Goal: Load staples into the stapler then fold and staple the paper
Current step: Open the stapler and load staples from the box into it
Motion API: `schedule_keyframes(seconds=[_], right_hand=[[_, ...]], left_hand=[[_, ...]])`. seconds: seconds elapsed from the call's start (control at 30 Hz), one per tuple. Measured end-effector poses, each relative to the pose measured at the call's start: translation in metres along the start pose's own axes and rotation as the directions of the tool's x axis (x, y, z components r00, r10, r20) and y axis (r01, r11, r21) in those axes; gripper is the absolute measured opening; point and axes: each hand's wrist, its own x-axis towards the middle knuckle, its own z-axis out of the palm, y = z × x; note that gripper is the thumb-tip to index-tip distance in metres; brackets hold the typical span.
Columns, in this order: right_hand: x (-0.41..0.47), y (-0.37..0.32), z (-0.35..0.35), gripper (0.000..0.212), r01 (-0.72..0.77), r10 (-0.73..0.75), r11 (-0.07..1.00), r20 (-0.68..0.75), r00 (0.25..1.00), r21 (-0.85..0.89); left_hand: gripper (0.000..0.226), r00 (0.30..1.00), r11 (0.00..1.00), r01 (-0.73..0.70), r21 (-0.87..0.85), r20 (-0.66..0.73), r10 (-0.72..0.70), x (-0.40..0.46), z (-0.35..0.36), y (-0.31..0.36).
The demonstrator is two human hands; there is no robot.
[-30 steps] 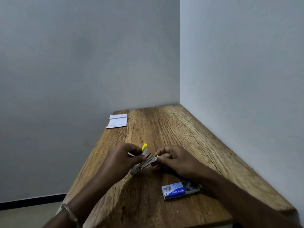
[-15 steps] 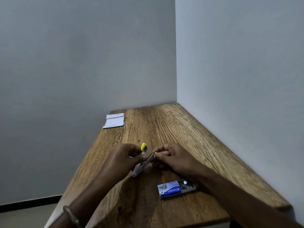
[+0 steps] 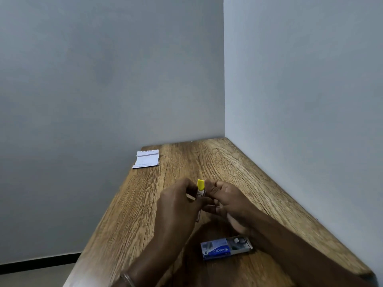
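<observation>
Both hands pinch one stapler (image 3: pixel 200 195) at frame centre, just above the table (image 3: pixel 238 172). Left hand (image 3: pixel 176 206) grips it from the left, fingers curled round the metal body; right hand (image 3: pixel 230 204) closes on it from the right, fingertips at its upper part. Exact contact points are hidden by fingers and blur.

Stapler: long axis runs near vertical in frame, yellow tip up and away from the camera, metal end down toward the camera, showing below the left fingers. Open or shut, cannot tell.

Counts: one stapler, one staple box (image 3: pixel 226 247), one paper (image 3: pixel 146 159), two hands, one bangle (image 3: pixel 128 280) on the left wrist.

Staple box lies flat lower centre-right, below the hands and apart from them, blue sleeve left, grey tray slid out to the right, long axis near horizontal. Staples inside too small to count.

Paper lies flat at the far left table corner, upper left of the hands, well apart, with faint print.
</observation>
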Motion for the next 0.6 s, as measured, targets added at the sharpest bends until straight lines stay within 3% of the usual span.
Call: schedule_keyframes(seconds=[0.23, 0.33, 0.43, 0.5, 0.6], right_hand=[[0.001, 0.002, 0.003, 0.074, 0.082, -0.087, 0.995, 0.073, 0.994, 0.062], [0.001, 0.002, 0.002, 0.070, 0.075, -0.081, 0.993, 0.067, 0.994, 0.091], [0.001, 0.001, -0.003, 0.063, 0.016, -0.023, 0.993, 0.056, 0.998, 0.121], [0.003, -0.002, -0.008, 0.063, 0.009, -0.011, 0.977, 0.010, 1.000, 0.215], [0.006, -0.006, -0.011, 0.057, 0.014, -0.019, 0.936, 0.012, 1.000, 0.352]], left_hand=[[0.022, 0.992, 0.987, -0.087, 0.138, -0.076, 0.098, 0.002, 0.007, 0.010], [0.022, 0.989, 0.974, -0.118, 0.191, -0.063, 0.132, 0.001, 0.009, 0.009], [0.029, 0.994, 0.994, -0.107, 0.026, -0.020, 0.108, 0.002, 0.005, 0.006], [0.028, 0.996, 0.992, -0.071, -0.108, -0.060, 0.065, 0.003, -0.003, 0.001], [0.034, 0.995, 0.969, 0.076, -0.237, -0.049, -0.090, 0.005, -0.016, -0.014]])
